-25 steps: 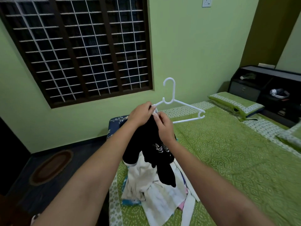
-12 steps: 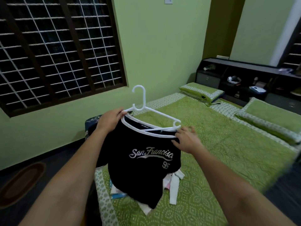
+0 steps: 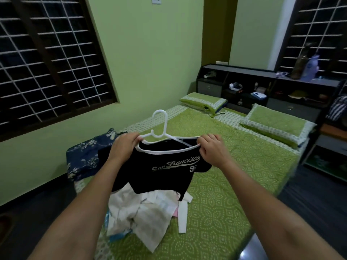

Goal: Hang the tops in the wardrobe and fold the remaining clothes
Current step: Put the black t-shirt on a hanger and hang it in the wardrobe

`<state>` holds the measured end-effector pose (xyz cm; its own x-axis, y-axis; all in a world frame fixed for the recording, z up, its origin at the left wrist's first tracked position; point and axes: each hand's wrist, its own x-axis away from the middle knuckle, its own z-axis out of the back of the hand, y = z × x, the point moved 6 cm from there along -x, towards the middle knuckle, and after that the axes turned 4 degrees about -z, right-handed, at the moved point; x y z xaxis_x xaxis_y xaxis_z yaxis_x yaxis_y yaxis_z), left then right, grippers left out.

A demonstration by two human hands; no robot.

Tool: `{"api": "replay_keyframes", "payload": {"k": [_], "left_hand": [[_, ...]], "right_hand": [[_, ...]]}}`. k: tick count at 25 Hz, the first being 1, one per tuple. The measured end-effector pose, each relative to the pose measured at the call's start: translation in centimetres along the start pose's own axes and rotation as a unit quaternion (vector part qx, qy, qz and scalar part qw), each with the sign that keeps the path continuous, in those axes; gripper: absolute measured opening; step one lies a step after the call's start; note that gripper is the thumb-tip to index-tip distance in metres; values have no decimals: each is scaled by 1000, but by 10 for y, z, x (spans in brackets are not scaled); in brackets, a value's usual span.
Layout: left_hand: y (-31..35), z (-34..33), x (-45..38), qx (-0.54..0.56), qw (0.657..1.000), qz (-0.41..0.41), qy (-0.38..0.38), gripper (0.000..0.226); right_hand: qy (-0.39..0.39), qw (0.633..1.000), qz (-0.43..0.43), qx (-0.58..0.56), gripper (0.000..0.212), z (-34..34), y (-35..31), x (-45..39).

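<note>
We see one bed (image 3: pixel 234 175) with a green patterned cover, running from near centre to the far right. Two green pillows: one far (image 3: pixel 203 102), one right (image 3: pixel 276 124). One dark headboard shelf unit (image 3: pixel 262 85) behind them, clutter on it too small to count. Two barred windows: large one left (image 3: pixel 47 59), another far right (image 3: pixel 319 34).

One blue floral cloth (image 3: pixel 84 158) on the near-left bed corner. One heap of light clothes (image 3: pixel 146 212) on the near edge of the bed; count of pieces in it unclear.

One black top (image 3: pixel 159 171), white neck trim, "San Francisco" print, held up above that heap, front facing us. One white hanger (image 3: pixel 161 128) sits in its neckline, hook up and clear of the fabric.

Two hands, both clenched on the top at the shoulders. Left hand (image 3: pixel 124 147): fingers curled round the left shoulder seam and the hanger arm. Right hand (image 3: pixel 212 147): fingers curled over the right shoulder, thumb hidden; can't tell if it also has the hanger end.
</note>
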<state>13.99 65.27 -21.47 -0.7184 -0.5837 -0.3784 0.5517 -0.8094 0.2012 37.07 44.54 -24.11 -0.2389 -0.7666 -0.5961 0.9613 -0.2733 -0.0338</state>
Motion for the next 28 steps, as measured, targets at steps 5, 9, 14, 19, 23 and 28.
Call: {"api": "replay_keyframes", "payload": {"k": [5, 9, 14, 19, 23, 28], "left_hand": [[76, -21, -57, 148, 987, -48, 32, 54], [153, -41, -103, 206, 974, -92, 37, 60], [265, -90, -156, 229, 964, -134, 9, 33], [393, -145, -202, 281, 947, -154, -15, 31], [511, -175, -228, 298, 926, -230, -34, 40], [636, -199, -268, 295, 901, -300, -101, 40]], "right_hand": [[-46, 955, -250, -155, 36, 23, 104, 20], [-138, 954, -239, -116, 32, 46, 174, 28], [-50, 937, -308, -155, 27, 89, 277, 57], [130, 948, -287, -47, 33, 156, 376, 113], [-24, 945, -326, 4, 36, 183, 464, 144], [-28, 903, -419, -90, 26, 223, 558, 181]]}}
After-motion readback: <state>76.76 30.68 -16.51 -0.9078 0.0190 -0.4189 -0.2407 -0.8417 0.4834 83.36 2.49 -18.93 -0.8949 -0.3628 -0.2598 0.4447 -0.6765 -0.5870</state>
